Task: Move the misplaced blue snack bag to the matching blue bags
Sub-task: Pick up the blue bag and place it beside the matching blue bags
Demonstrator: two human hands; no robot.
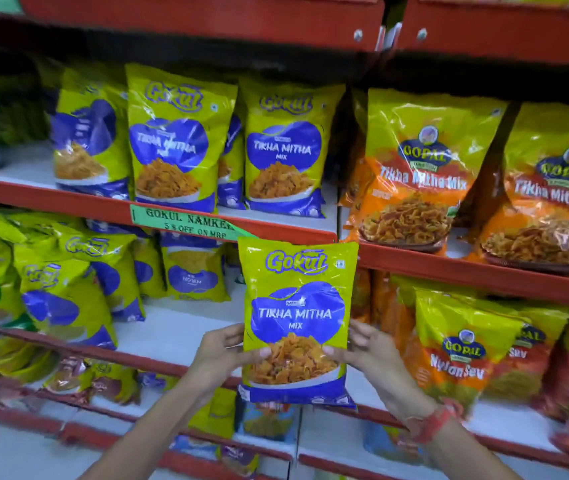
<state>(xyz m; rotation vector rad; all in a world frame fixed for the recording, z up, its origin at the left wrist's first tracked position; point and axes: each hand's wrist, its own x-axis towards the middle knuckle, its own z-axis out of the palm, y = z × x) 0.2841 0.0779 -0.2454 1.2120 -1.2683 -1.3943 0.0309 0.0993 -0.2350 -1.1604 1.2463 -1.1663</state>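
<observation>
I hold a green-and-blue snack bag (297, 306) marked Tikha Mitha Mix upright in front of the shelves, near the middle of the view. My left hand (222, 355) grips its lower left edge and my right hand (366, 348) grips its lower right edge, thumbs on the front. Matching blue bags (284, 150) stand in a row on the red shelf (51, 199) above and to the left, with another one (175, 140) beside them.
Orange Gopal bags (418, 174) fill the shelf to the upper right. More orange and red bags (463, 351) stand at the lower right. Green Gokul bags (64, 282) crowd the lower left shelf. A green price label (186, 221) hangs on the shelf edge.
</observation>
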